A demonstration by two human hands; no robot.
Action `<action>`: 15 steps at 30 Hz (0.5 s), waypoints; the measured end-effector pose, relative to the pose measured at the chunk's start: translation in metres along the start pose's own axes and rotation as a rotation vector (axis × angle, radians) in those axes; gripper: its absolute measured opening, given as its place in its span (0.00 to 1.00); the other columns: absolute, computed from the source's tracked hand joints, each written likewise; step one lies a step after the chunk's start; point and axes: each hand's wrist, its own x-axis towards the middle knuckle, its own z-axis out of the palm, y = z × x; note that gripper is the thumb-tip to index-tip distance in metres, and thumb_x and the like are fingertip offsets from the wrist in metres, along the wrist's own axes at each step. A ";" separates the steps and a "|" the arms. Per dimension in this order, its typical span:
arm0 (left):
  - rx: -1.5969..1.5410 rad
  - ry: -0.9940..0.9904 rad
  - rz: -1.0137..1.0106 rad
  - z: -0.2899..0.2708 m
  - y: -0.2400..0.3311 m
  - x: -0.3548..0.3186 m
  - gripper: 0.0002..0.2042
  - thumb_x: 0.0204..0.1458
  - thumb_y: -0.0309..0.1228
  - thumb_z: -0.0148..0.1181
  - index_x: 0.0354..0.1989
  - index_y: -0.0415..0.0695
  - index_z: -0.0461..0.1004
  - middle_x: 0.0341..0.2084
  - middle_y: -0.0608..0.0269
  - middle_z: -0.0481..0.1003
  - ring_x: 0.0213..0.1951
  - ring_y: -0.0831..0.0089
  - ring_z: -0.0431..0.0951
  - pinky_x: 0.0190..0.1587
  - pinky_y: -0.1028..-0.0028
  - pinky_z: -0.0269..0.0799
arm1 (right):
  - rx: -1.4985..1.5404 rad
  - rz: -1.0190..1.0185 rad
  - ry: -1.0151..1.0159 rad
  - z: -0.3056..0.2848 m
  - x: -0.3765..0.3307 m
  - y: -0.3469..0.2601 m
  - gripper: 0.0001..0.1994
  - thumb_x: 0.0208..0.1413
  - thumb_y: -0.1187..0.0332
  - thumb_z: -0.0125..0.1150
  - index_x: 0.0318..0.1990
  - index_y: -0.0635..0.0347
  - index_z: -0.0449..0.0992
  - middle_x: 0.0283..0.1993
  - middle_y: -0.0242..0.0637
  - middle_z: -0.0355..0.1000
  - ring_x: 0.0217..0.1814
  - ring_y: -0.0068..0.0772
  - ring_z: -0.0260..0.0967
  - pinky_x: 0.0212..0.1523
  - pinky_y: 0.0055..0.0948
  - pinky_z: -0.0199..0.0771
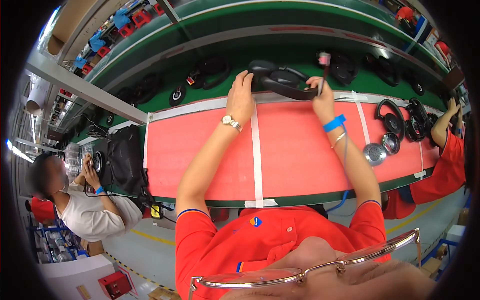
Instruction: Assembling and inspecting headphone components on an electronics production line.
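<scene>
A pair of black headphones (287, 89) is held over the far edge of the red work mat, beside the green belt. My left hand (241, 100) has its fingers against the ear-cup end, thumb side hidden. My right hand (322, 98) closes at the other end, by the headband. A thin dark stick-like tool (325, 75) stands up from my right fingers; its exact kind is blurred. A blue wrist strap (335, 123) with a cord is on my right wrist, and a watch (231, 121) is on my left.
More black headphones (214, 72) lie along the green belt (240, 47). At the mat's right are headphones (390, 120) and loose round ear-cup parts (374, 154). A black bag (126, 155) lies at left. Co-workers sit on both sides, one in white (95, 215), one in red (440, 170).
</scene>
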 end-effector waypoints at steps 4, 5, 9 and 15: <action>0.096 -0.020 -0.161 0.032 -0.042 0.007 0.21 0.45 0.17 0.53 0.51 0.39 0.66 0.48 0.50 0.68 0.49 0.52 0.68 0.49 0.58 0.67 | -0.322 0.125 -0.091 0.023 0.006 -0.007 0.09 0.43 0.84 0.55 0.33 0.64 0.70 0.31 0.41 0.70 0.37 0.44 0.69 0.42 0.31 0.69; 0.075 -0.075 -0.281 0.038 -0.043 0.008 0.19 0.46 0.18 0.53 0.50 0.39 0.66 0.47 0.50 0.68 0.48 0.52 0.68 0.49 0.58 0.67 | -0.325 0.124 -0.085 0.027 0.011 -0.012 0.09 0.43 0.84 0.55 0.33 0.64 0.70 0.31 0.41 0.70 0.37 0.44 0.69 0.42 0.31 0.69; 0.088 0.047 -0.269 0.045 -0.034 0.026 0.16 0.49 0.20 0.54 0.49 0.38 0.67 0.43 0.48 0.70 0.46 0.49 0.68 0.50 0.60 0.66 | 0.163 0.515 0.014 0.037 0.029 -0.021 0.07 0.50 0.73 0.62 0.30 0.64 0.68 0.19 0.30 0.62 0.19 0.24 0.60 0.21 0.26 0.60; 0.100 0.032 -0.246 0.065 -0.024 0.050 0.21 0.43 0.26 0.62 0.48 0.37 0.67 0.45 0.45 0.67 0.49 0.48 0.64 0.51 0.57 0.64 | 0.453 0.700 0.027 0.042 0.033 0.012 0.11 0.58 0.65 0.59 0.32 0.64 0.68 0.16 0.24 0.54 0.14 0.14 0.48 0.14 0.18 0.46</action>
